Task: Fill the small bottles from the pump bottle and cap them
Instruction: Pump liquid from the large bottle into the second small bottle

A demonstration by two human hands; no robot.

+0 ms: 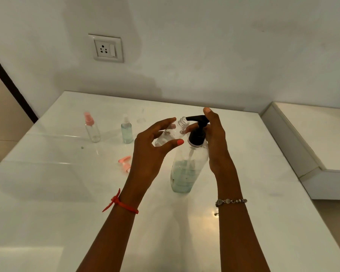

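Glossy white countertop [47, 203] fills the lower frame. Behind it is a plain white wall with a socket [105, 48] at upper left. At centre, the left hand [151, 152] grips a clear, empty small bottle [170, 134], tilted, its threaded neck at the black spout of the upright pump bottle [188, 169], which is part-filled with bluish liquid. The right hand [217, 138] clasps the pump head.

White socket plate [105, 48] on wall [204, 46] above glossy white counter [47, 183]; raised ledge [302, 138] right
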